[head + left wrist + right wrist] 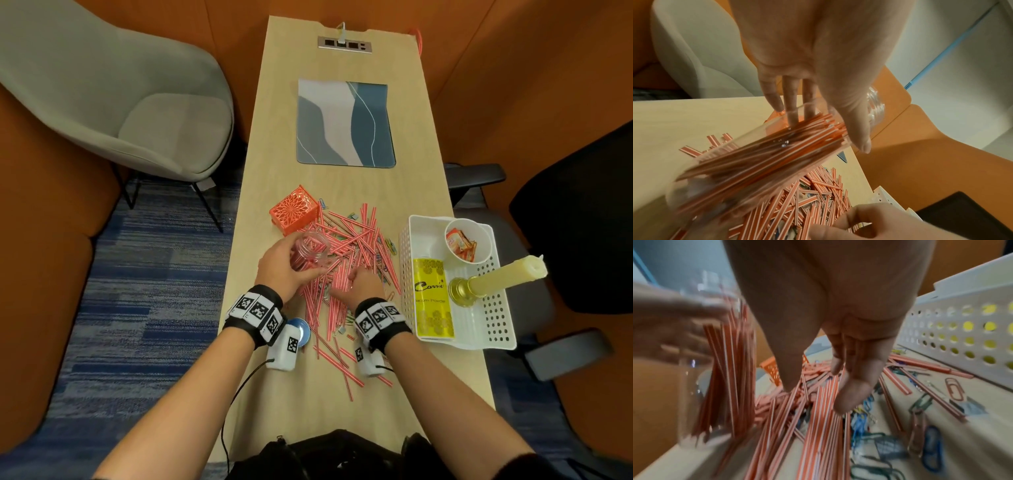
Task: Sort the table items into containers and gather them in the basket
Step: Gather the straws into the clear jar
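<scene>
Black wristbands (255,313) bearing white square-coded tags are worn on both bare forearms; white camera units (282,347) are slung beneath, one apparently trailing a black cable (239,394).

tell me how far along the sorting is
Done: the basket holds a cup of packets, a yellow box and a candle. In hand: the left hand holds a jar part-filled with straws; the right hand gathers more. Left: most straws, the paper clips, the orange holder.

Table (298,404) pale matt wood-grain. Jar (310,255) clear glossy plastic or glass, can't tell. Straws (346,246) red-white striped, smooth. Basket (406,260) white perforated plastic. Pen box (296,209) orange cut-out lattice. Candle holder (462,291) shiny gold metal.
</scene>
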